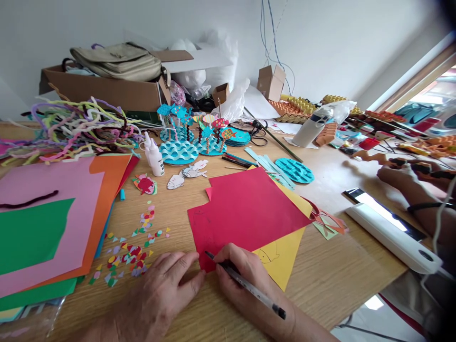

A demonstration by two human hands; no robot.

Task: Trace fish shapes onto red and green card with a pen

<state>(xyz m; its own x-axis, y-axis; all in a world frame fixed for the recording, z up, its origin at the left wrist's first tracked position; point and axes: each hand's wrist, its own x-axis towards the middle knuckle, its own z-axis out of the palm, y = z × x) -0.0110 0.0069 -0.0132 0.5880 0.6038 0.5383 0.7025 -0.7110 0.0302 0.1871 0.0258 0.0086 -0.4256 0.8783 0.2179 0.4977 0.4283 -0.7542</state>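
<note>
My right hand [245, 280] grips a clear pen with a black cap [245, 284], its tip touching the near left corner of a red paper sheet [245, 209]. A yellow sheet [285, 251] with a drawn fish outline lies under the red one. My left hand [160, 294] rests on the wooden table [338, 280] beside the red sheet's corner, fingers loosely curled and holding nothing. Small coloured paper scraps [131, 251] lie just left of that hand.
Pink, orange and green sheets [53, 218] are stacked at left below a heap of pipe cleaners [78, 126]. A glue bottle [154, 156], paper fish and blue wave discs [178, 151] stand mid-table. Another person's hands [409, 178] work at right, near a white device [392, 235]. A cardboard box [107, 90] sits behind.
</note>
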